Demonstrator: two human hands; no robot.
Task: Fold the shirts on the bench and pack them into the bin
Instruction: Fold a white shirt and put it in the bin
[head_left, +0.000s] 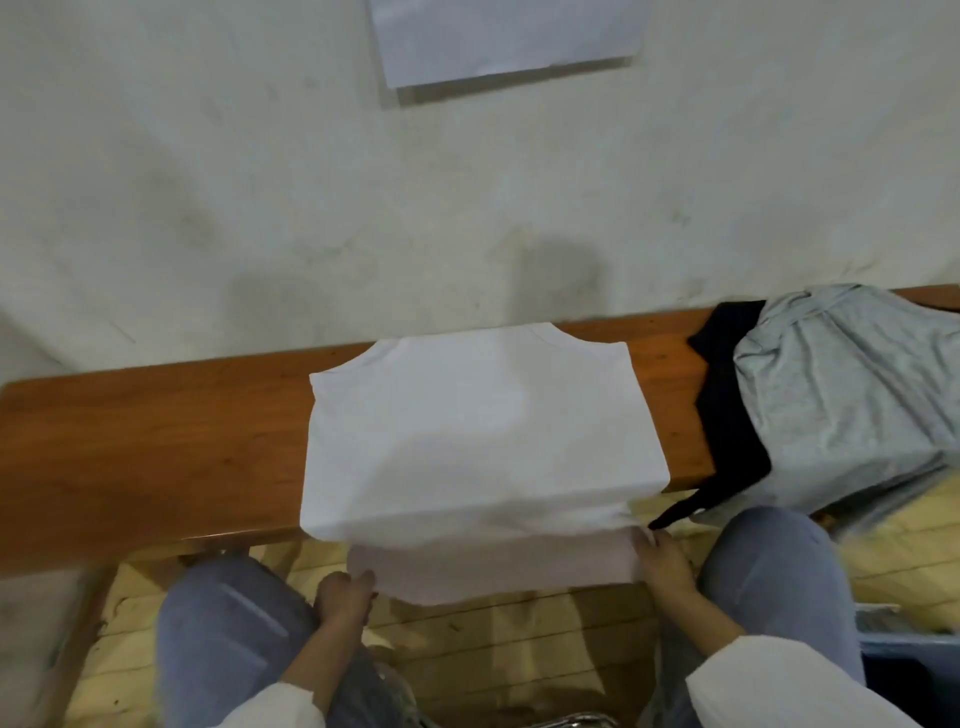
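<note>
Left hand (345, 592): fingers curled, pinching the left corner of the hanging hem of the white shirt (478, 431), below the near edge of the bench (156, 441).
Right hand (662, 558): fingers and thumb closed on the right corner of the same hem, just below the near edge.
White shirt, position: middle of the bench, neckline toward the far edge by the wall. The sides appear turned in, giving a rectangle. The lower portion overhangs the near edge between the two hands.
White shirt, handling: judged light, soft and limp. It has no stiffness of its own, so it drapes and sags wherever it is unsupported.
Grip points: the two hem corners, as held now. An even pinch at both keeps the edge straight for carrying it up toward the neckline.
Step in hand: judged to be the crosswise fold, hem to shoulders.
Risk: uneven lift skews the fold, and the turned-in sides may slip open.
Remaining work: grey shirt (841, 395) and black garment (727, 395) lie in a loose pile at the right end of the bench, unfolded, the black one trailing over the near edge.
Bin (914, 670): a dark container on the floor to the right, only partly in view. Contents cannot be determined.
</note>
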